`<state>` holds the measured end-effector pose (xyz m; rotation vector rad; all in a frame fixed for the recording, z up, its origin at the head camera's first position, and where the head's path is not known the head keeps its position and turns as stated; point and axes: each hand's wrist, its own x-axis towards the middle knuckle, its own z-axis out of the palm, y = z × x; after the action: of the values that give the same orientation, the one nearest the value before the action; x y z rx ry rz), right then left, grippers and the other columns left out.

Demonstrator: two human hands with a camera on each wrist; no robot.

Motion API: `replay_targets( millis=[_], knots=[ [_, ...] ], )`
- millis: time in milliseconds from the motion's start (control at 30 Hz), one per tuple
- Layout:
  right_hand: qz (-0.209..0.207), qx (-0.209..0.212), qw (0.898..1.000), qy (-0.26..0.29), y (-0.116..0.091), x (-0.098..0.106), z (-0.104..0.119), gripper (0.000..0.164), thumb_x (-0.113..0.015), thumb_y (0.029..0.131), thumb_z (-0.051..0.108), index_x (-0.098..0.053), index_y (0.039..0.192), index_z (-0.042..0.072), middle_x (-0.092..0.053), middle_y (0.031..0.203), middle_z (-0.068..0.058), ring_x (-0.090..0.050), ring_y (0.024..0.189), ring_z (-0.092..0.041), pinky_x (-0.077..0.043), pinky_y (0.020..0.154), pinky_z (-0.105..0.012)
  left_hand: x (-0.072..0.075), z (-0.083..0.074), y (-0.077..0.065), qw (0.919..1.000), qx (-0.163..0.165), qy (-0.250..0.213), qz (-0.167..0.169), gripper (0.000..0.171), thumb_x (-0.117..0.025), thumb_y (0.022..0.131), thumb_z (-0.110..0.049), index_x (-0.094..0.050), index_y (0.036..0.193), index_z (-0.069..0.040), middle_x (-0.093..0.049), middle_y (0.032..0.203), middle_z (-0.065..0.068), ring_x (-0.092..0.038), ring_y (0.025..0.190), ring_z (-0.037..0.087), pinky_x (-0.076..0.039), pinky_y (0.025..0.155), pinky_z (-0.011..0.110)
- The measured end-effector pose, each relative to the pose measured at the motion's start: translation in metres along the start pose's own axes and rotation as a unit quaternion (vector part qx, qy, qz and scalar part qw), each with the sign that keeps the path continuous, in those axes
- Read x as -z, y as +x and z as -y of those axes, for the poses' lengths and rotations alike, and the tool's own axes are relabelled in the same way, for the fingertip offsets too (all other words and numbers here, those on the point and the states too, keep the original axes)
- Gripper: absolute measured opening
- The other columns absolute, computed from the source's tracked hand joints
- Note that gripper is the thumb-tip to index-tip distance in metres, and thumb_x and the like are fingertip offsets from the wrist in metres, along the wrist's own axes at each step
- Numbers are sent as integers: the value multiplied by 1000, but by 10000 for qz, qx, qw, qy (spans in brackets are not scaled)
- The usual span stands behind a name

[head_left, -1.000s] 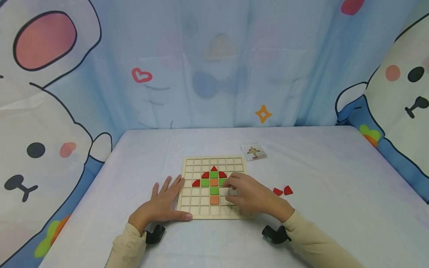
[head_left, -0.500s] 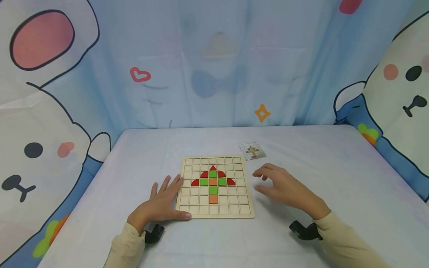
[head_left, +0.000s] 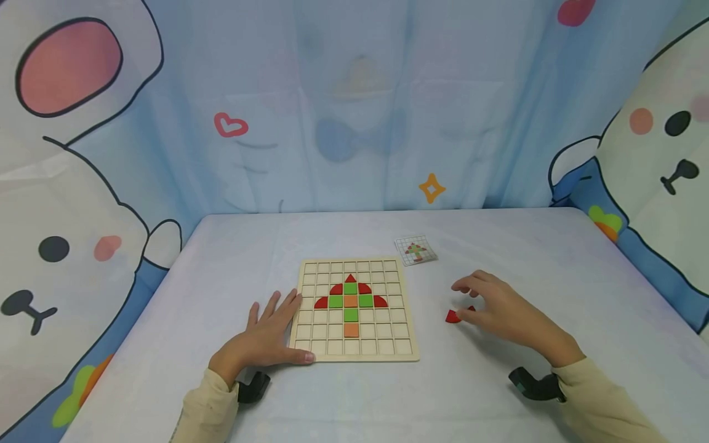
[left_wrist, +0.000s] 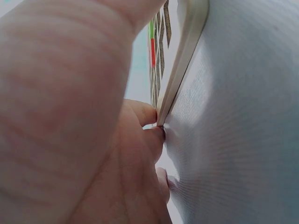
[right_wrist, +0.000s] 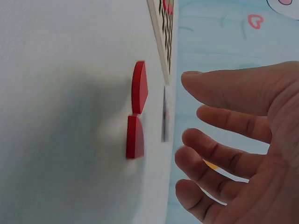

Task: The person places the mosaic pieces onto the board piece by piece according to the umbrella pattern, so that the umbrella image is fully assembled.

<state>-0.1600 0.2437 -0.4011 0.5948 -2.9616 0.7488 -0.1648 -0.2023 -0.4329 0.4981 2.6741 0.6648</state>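
Observation:
A wooden grid board lies on the table, with green, orange and red pieces set in a tree-like shape at its middle. My left hand rests spread along the board's left edge, thumb at the front corner and fingertips at the side. To the right of the board, my right hand hovers above two loose red quarter-round pieces, its fingers apart and loosely bent. In the right wrist view the front red piece and the other red piece lie end to end, apart from the fingers. Nothing is held.
A small pattern card with a similar coloured figure on a grid lies behind the board's right back corner. The white-covered table ends at a blue printed curtain. Each wrist carries a black camera.
My right hand has left the board and moved right, over the loose red pieces. A red piece now shows at the figure's right end, where the hand was. The left hand stays put.

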Motion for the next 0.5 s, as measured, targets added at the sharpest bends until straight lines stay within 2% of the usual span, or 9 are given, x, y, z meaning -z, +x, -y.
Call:
replay_targets(
  millis=[200, 400, 500],
  knots=[
    [247, 136, 9995, -139, -5, 1, -16, 38, -89, 85, 5, -75, 119, 2, -67, 115, -9, -62, 106, -34, -58, 90, -57, 0, 1, 0, 10000, -8, 2, -4, 128, -88, 80, -61, -19, 172, -6, -10, 179, 12, 5, 163, 40, 11, 123, 68],
    [375, 332, 9986, -191, -8, 0, -27, 30, -87, 83, 0, -77, 111, 4, -68, 107, -2, -62, 98, -25, -60, 86, -48, 0, 1, 0, 10000, 24, -12, -17, 128, -88, 79, -62, -19, 172, -6, -10, 179, 12, 5, 163, 40, 11, 123, 68],
    [404, 264, 9988, -111, -9, -1, -28, 26, -86, 84, -1, -78, 108, 6, -67, 104, 2, -62, 95, -21, -61, 84, -45, 0, 1, 0, 10000, 32, -22, -17, 128, -89, 79, -61, -19, 172, -6, -10, 179, 12, 5, 163, 40, 11, 123, 68]
  ],
)
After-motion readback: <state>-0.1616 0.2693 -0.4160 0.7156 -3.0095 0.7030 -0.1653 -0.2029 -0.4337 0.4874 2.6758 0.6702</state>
